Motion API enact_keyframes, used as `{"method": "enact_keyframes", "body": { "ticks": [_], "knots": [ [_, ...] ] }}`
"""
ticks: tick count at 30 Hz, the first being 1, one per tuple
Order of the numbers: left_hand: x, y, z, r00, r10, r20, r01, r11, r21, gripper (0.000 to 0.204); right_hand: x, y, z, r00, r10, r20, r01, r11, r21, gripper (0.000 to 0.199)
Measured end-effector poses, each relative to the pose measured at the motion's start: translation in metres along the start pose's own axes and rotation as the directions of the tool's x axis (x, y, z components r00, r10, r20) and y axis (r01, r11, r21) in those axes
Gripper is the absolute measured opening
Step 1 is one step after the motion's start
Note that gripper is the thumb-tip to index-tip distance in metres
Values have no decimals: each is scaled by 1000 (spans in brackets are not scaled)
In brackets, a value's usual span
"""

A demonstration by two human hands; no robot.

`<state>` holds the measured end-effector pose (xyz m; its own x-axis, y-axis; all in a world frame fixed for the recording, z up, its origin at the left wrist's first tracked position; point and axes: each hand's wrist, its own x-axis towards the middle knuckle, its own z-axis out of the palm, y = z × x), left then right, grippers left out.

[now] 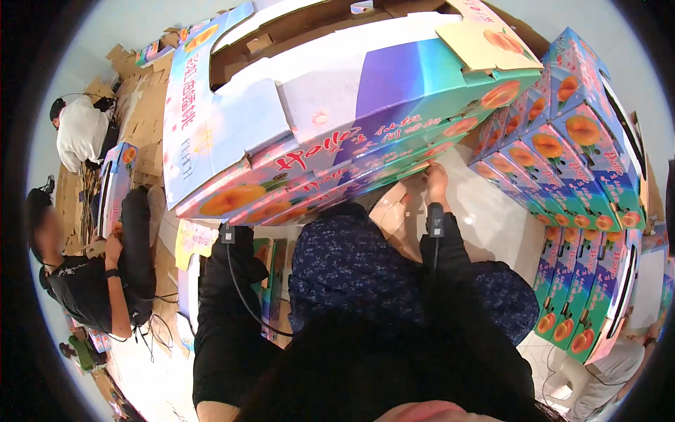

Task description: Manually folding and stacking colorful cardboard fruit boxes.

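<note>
A stack of fruit-printed cardboard boxes point(394, 84) in pink, blue, purple and green stands tilted right in front of me. Its top box has a long cut-out opening with brown cardboard inside and a pale yellow flap at the far right. My right hand point(436, 183) reaches to the lower near edge of the stack, fingers closed on the edge of a low box. On the left, my black sleeve runs up to the near left corner of the stack, and the boxes hide my left hand. Below lies my lap in dark blue patterned cloth point(344, 260).
Matching boxes stand in rows at the right point(548, 151), with another group lower down point(580, 288). On the left, a person in black point(84, 288) handles a similar box point(119, 186). A person in white point(83, 133) bends over beyond, beside brown cardboard point(144, 105).
</note>
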<state>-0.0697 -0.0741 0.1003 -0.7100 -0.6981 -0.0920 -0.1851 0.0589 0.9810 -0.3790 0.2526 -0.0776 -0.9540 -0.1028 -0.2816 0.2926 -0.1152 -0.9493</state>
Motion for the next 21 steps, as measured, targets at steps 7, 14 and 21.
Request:
{"method": "enact_keyframes", "body": {
  "ticks": [7,14,21],
  "knots": [
    [1,-1,-14,999,-6,-38,5,1000,-14,42,9,-54,23,883,127,451,-305,886,349,44],
    [-9,-6,-23,997,7,-82,-8,1000,-12,42,18,-56,25,800,295,523,-486,829,276,28],
    [-29,11,-37,990,24,-136,-25,1000,-12,41,32,-51,-10,830,104,547,-91,995,-51,29]
  ]
}}
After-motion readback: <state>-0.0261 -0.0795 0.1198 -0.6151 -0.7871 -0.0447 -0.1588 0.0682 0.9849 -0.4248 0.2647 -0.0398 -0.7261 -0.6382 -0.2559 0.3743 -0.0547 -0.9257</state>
